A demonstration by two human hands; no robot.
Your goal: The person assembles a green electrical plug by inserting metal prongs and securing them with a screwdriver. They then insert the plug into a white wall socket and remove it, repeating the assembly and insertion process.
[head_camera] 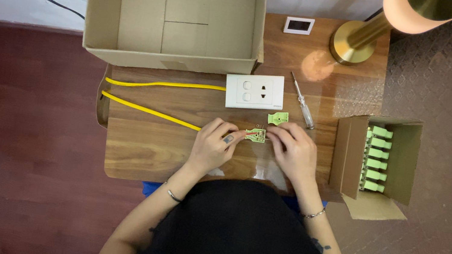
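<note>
green plug base [255, 134], small, opened, red-wired

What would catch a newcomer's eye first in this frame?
Probably the two hands, left hand and right hand, meeting at mid-table over a small green connector where the yellow cable ends. Next, the big open cardboard box at the table's far edge, with a white wall socket just in front of it, and the brass lamp glowing at the far right corner.
</note>
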